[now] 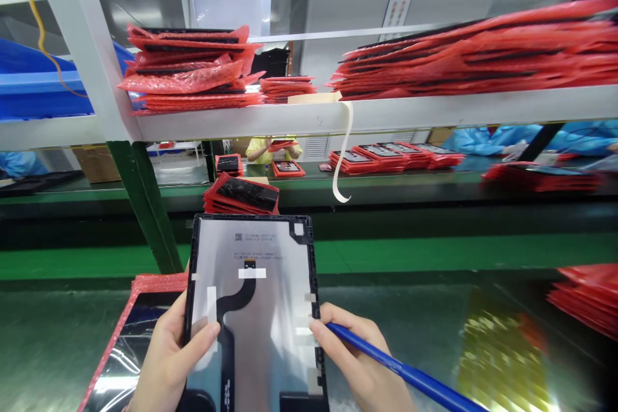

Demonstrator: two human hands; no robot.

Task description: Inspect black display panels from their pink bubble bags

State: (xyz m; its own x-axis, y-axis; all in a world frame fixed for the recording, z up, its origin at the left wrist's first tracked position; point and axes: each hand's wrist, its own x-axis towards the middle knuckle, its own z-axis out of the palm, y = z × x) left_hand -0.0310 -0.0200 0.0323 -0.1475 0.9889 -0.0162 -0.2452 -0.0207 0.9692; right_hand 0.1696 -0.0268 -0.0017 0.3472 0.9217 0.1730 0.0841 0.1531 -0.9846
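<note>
I hold a flat display panel (270,251) upright in front of me, its silver back facing me, with a black flex cable and white tape strips on it. My left hand (167,351) grips its lower left edge, thumb pressed on the back. My right hand (360,351) touches the panel's right edge with fingertips while holding a blue stick (410,373) that runs off to the lower right. Beneath the panel lies another panel on a red bubble bag (145,286).
A green bench (410,251) runs across. Stacks of red-bagged panels sit on the white shelf (434,112) above, on the belt behind (241,196), and at the right edge (586,296). A green post (145,206) stands left. People in yellow and blue work beyond.
</note>
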